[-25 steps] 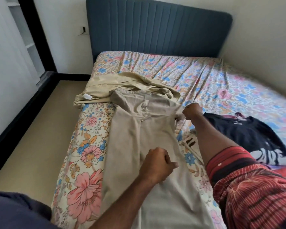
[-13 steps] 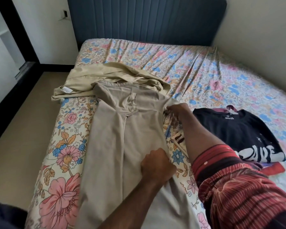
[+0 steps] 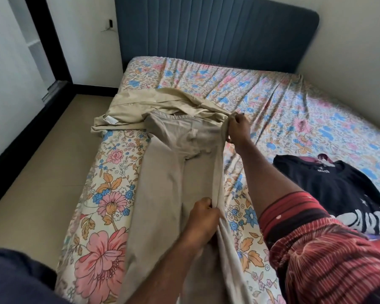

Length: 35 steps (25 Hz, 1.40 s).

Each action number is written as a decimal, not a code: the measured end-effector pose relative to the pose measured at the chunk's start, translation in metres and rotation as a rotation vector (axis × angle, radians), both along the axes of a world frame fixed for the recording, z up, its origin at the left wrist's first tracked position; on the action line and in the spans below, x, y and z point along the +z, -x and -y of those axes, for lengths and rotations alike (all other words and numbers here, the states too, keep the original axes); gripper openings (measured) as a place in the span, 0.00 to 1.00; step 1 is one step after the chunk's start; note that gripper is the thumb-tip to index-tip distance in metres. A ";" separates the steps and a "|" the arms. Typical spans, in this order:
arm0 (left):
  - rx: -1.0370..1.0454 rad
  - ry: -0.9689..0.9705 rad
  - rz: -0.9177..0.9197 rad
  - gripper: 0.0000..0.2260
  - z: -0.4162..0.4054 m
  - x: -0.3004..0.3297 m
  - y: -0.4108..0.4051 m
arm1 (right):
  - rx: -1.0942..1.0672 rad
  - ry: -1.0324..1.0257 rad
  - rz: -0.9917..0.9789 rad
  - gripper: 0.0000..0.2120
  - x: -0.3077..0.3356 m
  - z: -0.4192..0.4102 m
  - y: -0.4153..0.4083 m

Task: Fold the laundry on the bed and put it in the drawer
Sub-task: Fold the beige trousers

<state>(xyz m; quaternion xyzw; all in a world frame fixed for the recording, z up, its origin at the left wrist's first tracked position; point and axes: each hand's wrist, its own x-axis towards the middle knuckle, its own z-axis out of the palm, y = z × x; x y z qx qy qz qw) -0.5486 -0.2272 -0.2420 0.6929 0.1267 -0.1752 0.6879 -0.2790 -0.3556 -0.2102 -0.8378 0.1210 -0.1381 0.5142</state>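
At 9 o'clock lies the tan floor (image 3: 37, 194) beside the bed with the flowery sheet (image 3: 272, 110). At 11 o'clock a crumpled light yellow cloth (image 3: 140, 106) sits on the bed, with a small white tag at its left end. The long beige trousers (image 3: 162, 194) lie flat down the middle, their waist touching that yellow cloth. At 6 o'clock your left hand (image 3: 203, 218) has its fingers curled tight, holding the right edge of a trouser leg. Just past 12 o'clock your right hand (image 3: 237, 128) pinches the right corner of the waist. At 3 o'clock a black T-shirt with white print (image 3: 338, 189) lies flat, apart from the trousers. Your right sleeve is red and striped.
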 end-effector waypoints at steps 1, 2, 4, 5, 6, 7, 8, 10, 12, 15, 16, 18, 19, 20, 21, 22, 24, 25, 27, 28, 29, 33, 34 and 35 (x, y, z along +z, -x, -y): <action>0.044 0.052 -0.025 0.08 -0.013 0.004 0.002 | 0.026 0.089 0.028 0.15 0.012 -0.022 0.001; 0.090 0.083 -0.053 0.10 -0.029 0.005 0.004 | 0.079 0.180 0.052 0.16 0.022 -0.047 0.000; 0.181 0.114 -0.108 0.08 -0.063 -0.001 0.009 | 0.285 0.358 0.069 0.16 0.034 -0.098 0.001; 0.205 0.124 -0.123 0.06 -0.078 -0.007 0.013 | 0.400 0.444 0.039 0.14 0.037 -0.122 0.007; 0.206 0.117 -0.134 0.08 -0.089 -0.014 0.017 | 0.480 0.506 0.022 0.15 0.035 -0.140 0.014; 0.200 0.098 -0.141 0.10 -0.097 -0.018 0.022 | 0.526 0.550 0.025 0.16 0.031 -0.153 0.026; 0.203 0.091 -0.143 0.11 -0.103 -0.022 0.028 | 0.558 0.566 0.046 0.14 0.026 -0.160 0.045; 0.187 0.121 -0.145 0.11 -0.106 -0.025 0.040 | 0.592 0.598 0.091 0.08 0.010 -0.154 0.096; 0.125 0.155 -0.175 0.08 -0.107 -0.021 0.052 | 0.620 0.636 0.070 0.05 -0.008 -0.131 0.160; -0.016 0.197 -0.230 0.13 -0.108 -0.016 0.066 | 0.636 0.656 -0.030 0.04 -0.022 -0.082 0.246; -0.065 0.205 -0.220 0.13 -0.108 -0.013 0.072 | 0.628 0.661 -0.059 0.04 -0.022 -0.068 0.268; -0.149 0.209 -0.158 0.12 -0.109 -0.008 0.084 | 0.638 0.684 -0.090 0.06 -0.022 -0.051 0.303; -0.182 0.205 -0.117 0.12 -0.110 -0.005 0.089 | 0.652 0.696 -0.098 0.07 -0.024 -0.045 0.315; -0.197 0.192 -0.079 0.14 -0.111 -0.003 0.093 | 0.664 0.705 -0.104 0.07 -0.026 -0.042 0.325; -0.200 0.171 -0.045 0.15 -0.112 0.001 0.097 | 0.676 0.718 -0.114 0.08 -0.027 -0.040 0.333; -0.192 0.143 -0.016 0.18 -0.113 0.003 0.100 | 0.693 0.738 -0.114 0.08 -0.029 -0.038 0.339; -0.190 0.081 0.016 0.22 -0.115 0.007 0.110 | 0.732 0.811 -0.087 0.08 -0.031 -0.036 0.346; -0.208 0.042 0.005 0.23 -0.116 0.009 0.117 | 0.751 0.865 -0.068 0.08 -0.030 -0.034 0.348; -0.271 -0.073 -0.098 0.22 -0.122 0.007 0.135 | 0.784 0.950 -0.051 0.06 -0.029 -0.032 0.350; -0.316 -0.150 -0.157 0.19 -0.127 0.003 0.145 | 0.801 0.969 -0.048 0.06 -0.027 -0.030 0.351; -0.361 -0.242 -0.183 0.15 -0.134 0.001 0.153 | 0.817 0.978 -0.039 0.05 -0.027 -0.028 0.351; -0.489 -0.813 0.139 0.09 -0.176 -0.004 0.152 | 0.915 1.083 0.113 0.14 -0.029 -0.009 0.339; -0.535 -0.988 0.288 0.11 -0.187 -0.003 0.144 | 0.967 1.163 0.153 0.21 -0.032 -0.002 0.334; -0.605 -1.140 0.435 0.17 -0.196 -0.004 0.135 | 1.032 1.242 0.187 0.28 -0.035 0.004 0.329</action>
